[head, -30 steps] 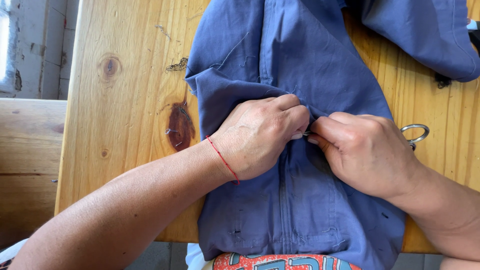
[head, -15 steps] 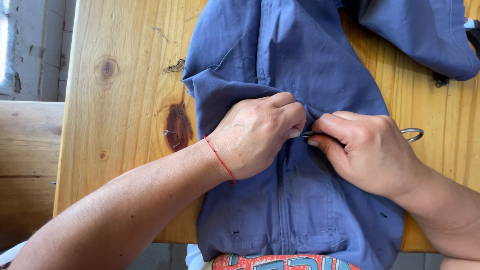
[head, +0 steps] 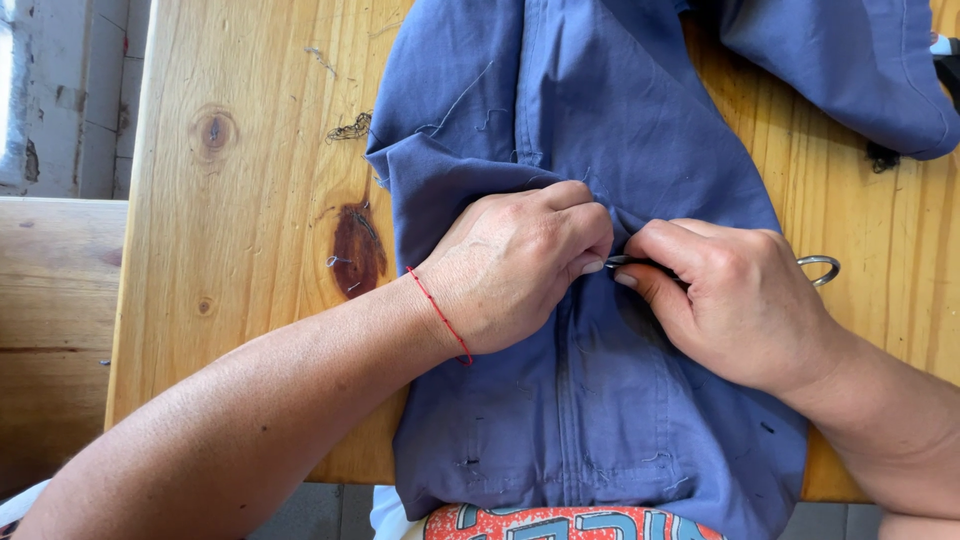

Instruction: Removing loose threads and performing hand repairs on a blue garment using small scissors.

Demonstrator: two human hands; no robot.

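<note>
Head view, looking down. Nearest the viewer, at 6 o'clock, a strip of red and teal patterned cloth showed below the bench edge. Above it a blue garment lay flat along the bench, running from 6 o'clock towards 12 o'clock, its hem hanging over the near edge. At the centre the left hand, a red thread bracelet on its wrist, was curled shut and pinched a fold of the garment. Touching it at 3 o'clock, the right hand was closed around a small metal tool, whose thin tip showed between the two hands; its ring-shaped end stuck out past the knuckles. The hand hid the rest of the tool, so its kind could not be told. At 9 o'clock of the left hand, a dark knot marked the wood, with loose thread scraps farther off at 11 o'clock. At 1 o'clock, farthest away, another part of the garment was folded across the bench, with a dark tuft of thread beside it.
</note>
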